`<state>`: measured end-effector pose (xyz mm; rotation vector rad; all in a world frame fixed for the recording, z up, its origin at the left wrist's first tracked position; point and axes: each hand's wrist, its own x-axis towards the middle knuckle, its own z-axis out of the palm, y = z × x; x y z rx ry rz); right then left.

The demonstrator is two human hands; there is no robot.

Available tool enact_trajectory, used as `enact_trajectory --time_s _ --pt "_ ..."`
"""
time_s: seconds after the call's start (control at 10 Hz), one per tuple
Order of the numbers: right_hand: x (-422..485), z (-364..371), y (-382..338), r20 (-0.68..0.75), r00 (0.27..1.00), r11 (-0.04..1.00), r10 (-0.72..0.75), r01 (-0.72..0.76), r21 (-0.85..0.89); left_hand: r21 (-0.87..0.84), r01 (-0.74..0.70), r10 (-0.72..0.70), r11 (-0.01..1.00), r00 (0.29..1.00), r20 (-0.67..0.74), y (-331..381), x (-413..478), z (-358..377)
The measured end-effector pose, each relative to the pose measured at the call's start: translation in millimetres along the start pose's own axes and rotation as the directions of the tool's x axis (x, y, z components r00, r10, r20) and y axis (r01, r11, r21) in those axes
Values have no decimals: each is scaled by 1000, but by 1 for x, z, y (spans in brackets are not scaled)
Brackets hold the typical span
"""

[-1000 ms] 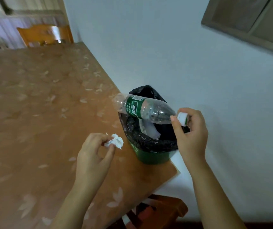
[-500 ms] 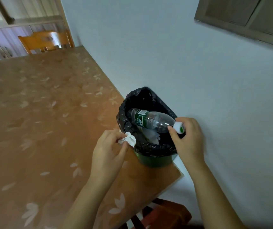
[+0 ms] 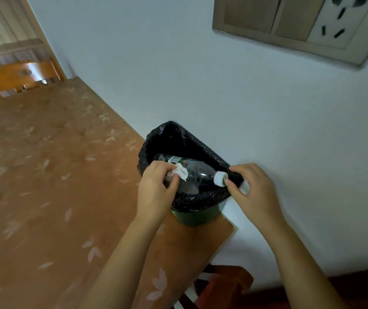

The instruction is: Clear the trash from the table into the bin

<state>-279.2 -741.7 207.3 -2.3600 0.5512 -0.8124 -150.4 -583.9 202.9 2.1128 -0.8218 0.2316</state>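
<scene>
Plastic bottle (image 3: 192, 172) inside bin (image 3: 195, 217)

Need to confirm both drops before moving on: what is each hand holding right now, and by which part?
Left hand pinches a crumpled tissue by its edge, over the bin. Right hand is at the cap end of the bottle; its grip cannot be told.

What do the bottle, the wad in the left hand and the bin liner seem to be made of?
Bottle: clear thin plastic, see-through and glossy, with a white cap. Wad: soft white tissue paper, judging by its matte crumpled folds. Liner: thin black plastic film, wrinkled and slightly shiny, folded over the green bin.
</scene>
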Motion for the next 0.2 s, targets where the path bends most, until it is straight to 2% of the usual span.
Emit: enact_trajectory --time_s 0.2 --pt "-16 -5 -7 7 999 999 -41 41 -25 136 -146 137 980 988 69 -10 -5 6"
